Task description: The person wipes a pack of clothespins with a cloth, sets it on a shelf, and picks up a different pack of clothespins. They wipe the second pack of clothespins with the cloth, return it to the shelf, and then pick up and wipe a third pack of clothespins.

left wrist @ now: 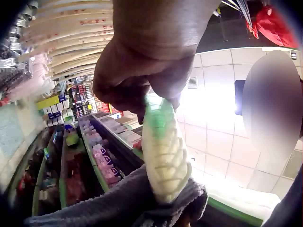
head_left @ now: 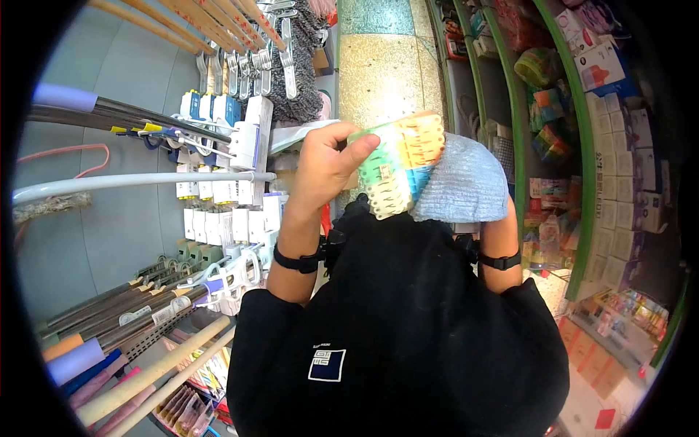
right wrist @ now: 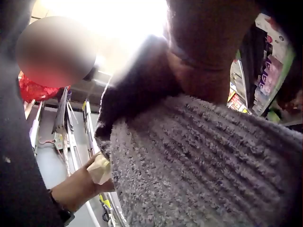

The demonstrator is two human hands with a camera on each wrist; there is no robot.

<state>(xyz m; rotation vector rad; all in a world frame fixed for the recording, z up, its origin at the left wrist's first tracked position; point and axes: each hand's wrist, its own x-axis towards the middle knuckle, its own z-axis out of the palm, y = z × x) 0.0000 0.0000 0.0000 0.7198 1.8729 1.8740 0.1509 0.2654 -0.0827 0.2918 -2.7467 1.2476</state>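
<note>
My left hand pinches the near corner of a pack of coloured plastic clothes pegs, green, orange, blue and cream, thumb on top. In the left wrist view, the fingers of that hand grip the green end of the pegs, and the cream end meets a cloth. This ribbed, fluffy blue-grey cloth covers my right hand, which shows only as far as the wrist. In the right wrist view, the cloth fills the lower part, and a cream corner of the pegs shows beside it. The cloth hides how my right fingers lie.
Goods hang on the left wall, among them white boxes, clothes hangers and long poles. On the right stand green-edged shelves with packaged items. A speckled tile floor runs ahead between them.
</note>
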